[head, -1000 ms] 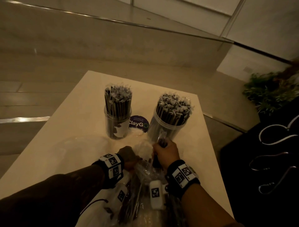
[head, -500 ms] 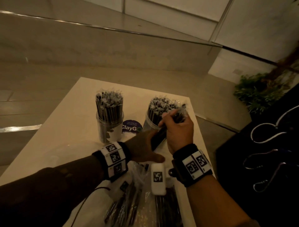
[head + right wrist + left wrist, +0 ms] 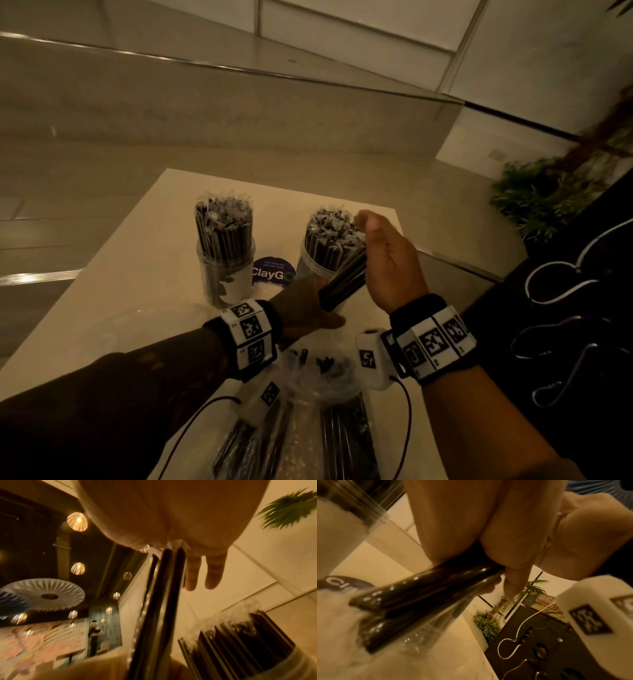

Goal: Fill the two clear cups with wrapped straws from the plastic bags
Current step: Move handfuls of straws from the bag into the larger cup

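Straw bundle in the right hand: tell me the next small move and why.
Probably tip the bundle upright and lower it into the right cup. The right hand holds it slanted beside that cup's rim, lower end near the left hand at the cup's base. The cup already looks packed, so ease it into a gap.

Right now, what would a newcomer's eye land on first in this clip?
The right hand holding a small bundle of wrapped straws slanted beside the right clear cup, with the left hand at the bundle's lower end. Both that cup and the left clear cup are packed with straws.
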The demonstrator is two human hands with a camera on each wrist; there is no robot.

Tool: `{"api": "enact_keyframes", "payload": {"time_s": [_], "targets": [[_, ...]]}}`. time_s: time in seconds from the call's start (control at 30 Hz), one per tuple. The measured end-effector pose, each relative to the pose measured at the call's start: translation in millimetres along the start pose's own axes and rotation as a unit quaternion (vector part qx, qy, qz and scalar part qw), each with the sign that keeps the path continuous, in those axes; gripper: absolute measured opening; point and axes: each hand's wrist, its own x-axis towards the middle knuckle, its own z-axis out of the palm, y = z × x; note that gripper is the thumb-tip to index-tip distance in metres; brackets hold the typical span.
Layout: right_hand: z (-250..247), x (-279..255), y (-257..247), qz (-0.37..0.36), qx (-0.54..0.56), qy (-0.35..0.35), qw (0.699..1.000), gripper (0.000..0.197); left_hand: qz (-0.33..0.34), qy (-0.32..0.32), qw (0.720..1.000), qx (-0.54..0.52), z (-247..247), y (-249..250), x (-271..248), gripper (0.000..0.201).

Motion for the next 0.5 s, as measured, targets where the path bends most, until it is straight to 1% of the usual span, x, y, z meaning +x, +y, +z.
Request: {"api": "enact_keyframes", "payload": {"time_s": [0.03,0.07,0.1,0.13,0.17,0.2,0.23,0.27,0.3,0.33,0.37,0.4,0.43,0.5], "targets": [[-2,0,-2,-0.001,0.007,0.006,1.000,0.058,0.002,0.002,1.000,0.002,0,1,0,0.042],[-3,-1,-4,0.001,0.004,-0.012,1.000,0.059,0.006,0.009,1.000,0.015,1,1,1,0.040],[-2,-3,-4,0.006,-0.005,-0.031,0.999,0.058,0.012,0.020,0.999,0.029,1,2,2,0.037],[1,-5,-2,0.009,0.002,-0.027,1.000,0.052,0.013,0.033,0.999,0.031,0,3,4,0.033],[3,-6,-1,0.019,0.038,0.006,0.999,0.040,0.020,0.052,0.998,0.023,-1,6,3,0.030],[4,-7,1,0.042,0.102,0.049,0.993,0.031,0.027,0.071,0.997,0.017,0,7,4,0.026],[6,-9,2,0.074,0.175,0.074,0.979,0.030,0.041,0.084,0.996,0.012,0,10,4,0.022],[12,-11,5,0.108,0.240,0.069,0.962,0.027,0.067,0.089,0.994,0.011,1,14,3,0.020],[19,-15,5,0.131,0.257,0.050,0.956,0.017,0.100,0.095,0.990,0.005,4,18,4,0.024],[26,-17,3,0.138,0.244,0.044,0.959,0.009,0.129,0.105,0.986,-0.004,7,21,4,0.031],[30,-16,0,0.144,0.226,0.055,0.962,0.016,0.151,0.124,0.981,0.006,8,22,4,0.036],[31,-12,-2,0.159,0.234,0.085,0.955,0.020,0.170,0.150,0.973,0.042,7,22,7,0.040],[28,-5,-6,0.170,0.258,0.123,0.943,0.018,0.176,0.172,0.965,0.088,5,19,9,0.046],[13,15,-10,0.159,0.265,0.196,0.930,0.019,0.120,0.188,0.965,0.141,-3,9,11,0.061]]}}
